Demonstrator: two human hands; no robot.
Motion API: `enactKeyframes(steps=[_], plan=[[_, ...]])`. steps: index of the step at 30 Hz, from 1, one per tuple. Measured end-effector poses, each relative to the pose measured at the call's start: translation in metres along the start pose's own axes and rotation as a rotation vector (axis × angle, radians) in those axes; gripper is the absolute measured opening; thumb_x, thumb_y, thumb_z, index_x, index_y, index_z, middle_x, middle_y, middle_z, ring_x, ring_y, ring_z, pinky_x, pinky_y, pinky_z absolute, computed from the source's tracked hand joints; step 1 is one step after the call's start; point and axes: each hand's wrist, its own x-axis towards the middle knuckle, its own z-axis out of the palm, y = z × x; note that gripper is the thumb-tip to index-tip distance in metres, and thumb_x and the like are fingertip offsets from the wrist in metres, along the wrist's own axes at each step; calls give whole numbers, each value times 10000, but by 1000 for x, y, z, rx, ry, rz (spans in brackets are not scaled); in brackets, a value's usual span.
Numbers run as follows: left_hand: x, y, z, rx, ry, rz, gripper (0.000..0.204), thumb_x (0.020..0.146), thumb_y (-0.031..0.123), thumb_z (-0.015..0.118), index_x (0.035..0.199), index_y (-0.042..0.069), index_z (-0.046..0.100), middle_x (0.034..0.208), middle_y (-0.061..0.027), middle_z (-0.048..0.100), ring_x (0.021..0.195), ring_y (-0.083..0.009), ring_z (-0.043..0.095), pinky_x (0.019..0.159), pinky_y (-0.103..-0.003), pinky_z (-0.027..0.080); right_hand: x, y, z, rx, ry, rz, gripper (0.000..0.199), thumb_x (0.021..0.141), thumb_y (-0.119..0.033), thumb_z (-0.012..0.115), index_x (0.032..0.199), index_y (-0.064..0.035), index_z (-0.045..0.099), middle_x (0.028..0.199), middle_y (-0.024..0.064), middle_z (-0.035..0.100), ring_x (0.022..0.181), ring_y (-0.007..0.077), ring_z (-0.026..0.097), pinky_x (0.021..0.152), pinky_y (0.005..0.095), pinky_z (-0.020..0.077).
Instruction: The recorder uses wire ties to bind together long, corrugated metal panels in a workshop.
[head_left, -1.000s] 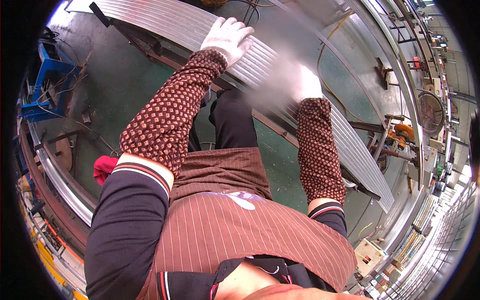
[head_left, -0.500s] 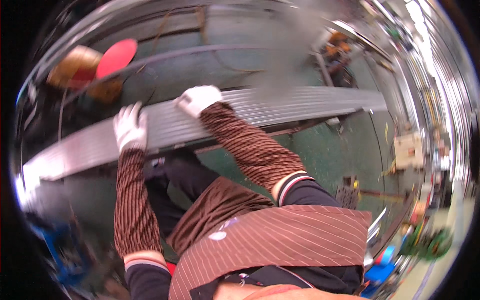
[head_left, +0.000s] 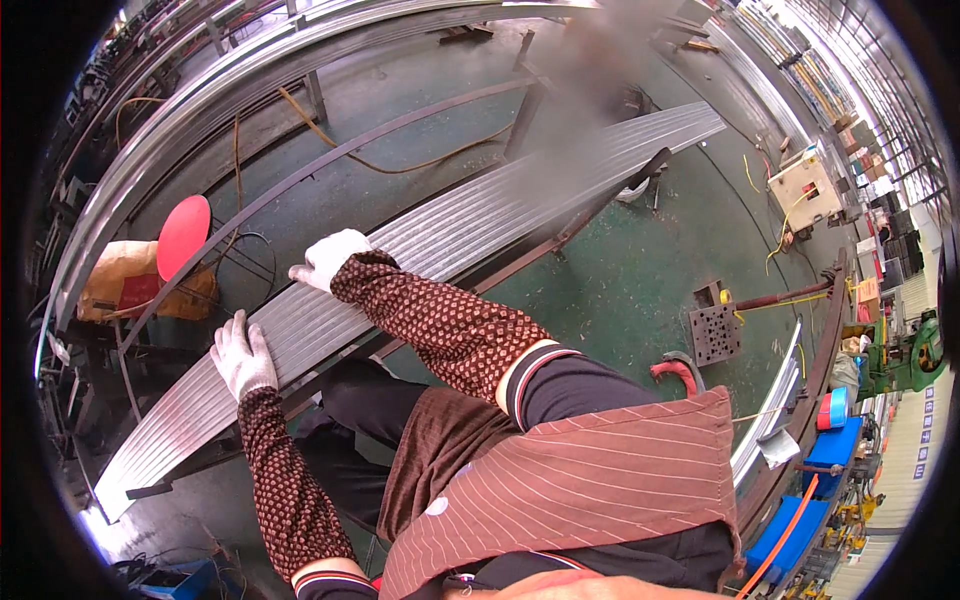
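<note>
A long row of silvery ribbed metal profiles [head_left: 440, 235] slants across in front of me, resting on a dark metal frame [head_left: 540, 247]. My left hand [head_left: 243, 357], in a white glove, lies on the near part of the profiles with its fingers stretched and apart. Farther along, my gloved right hand [head_left: 332, 258] is closed over their far edge, its fingers curled; the fingertips are partly hidden. Brown patterned sleeves cover both forearms. A blurred smudge hides part of the profiles toward their far right end.
Beyond the profiles runs a curved dark rail [head_left: 365, 138], near a red disc [head_left: 184, 237] and a tan sack [head_left: 120, 275]. At right are a perforated metal block [head_left: 716, 334], a beige box [head_left: 805, 190] and blue bins [head_left: 832, 447]. A yellowish hose [head_left: 420, 160] lies on the floor.
My view has turned, so the profiles slant more steeply, and the picture is sharper. Both hands remain on the profiles, appearing lower and farther left, the right one now at the far edge.
</note>
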Motion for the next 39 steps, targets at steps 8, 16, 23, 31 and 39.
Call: enactKeyframes(steps=[8,16,23,31,39], plan=[[2,-1,1,-12,-19,2,420,1029,330,555,1391,126,615,1378,-108,629,1338,-306,510,1175,-493,326,2,2,2,-2,-40,28,645,1027,-631,437,1116,-91,778,1117,132,766,1075,309,718,971,443,532],[1,-2,4,-12,15,7,415,1030,326,550,1393,135,612,1382,-106,626,1339,-309,509,1179,-500,320,1,2,2,6,-18,20,637,1022,-628,447,1104,-93,781,1103,133,767,1067,309,720,966,450,536],[1,-2,4,5,-7,0,417,1031,329,544,1392,129,610,1384,-107,623,1342,-312,506,1179,-501,319,3,2,4,8,-16,22,636,1022,-626,448,1090,-92,785,1096,133,768,1058,310,722,962,446,538],[2,1,-1,-22,8,2,409,1023,308,557,1375,110,622,1378,-109,627,1338,-316,507,1179,-496,320,3,2,4,-3,-4,14,643,1021,-630,444,1088,-90,786,1086,138,769,1050,316,723,958,446,539],[0,2,-1,-11,19,-2,413,1024,320,556,1378,115,617,1377,-112,626,1345,-320,501,1181,-497,321,3,2,5,-15,-11,17,648,1021,-626,441,1103,-85,789,1098,134,770,1053,311,727,924,450,553]])
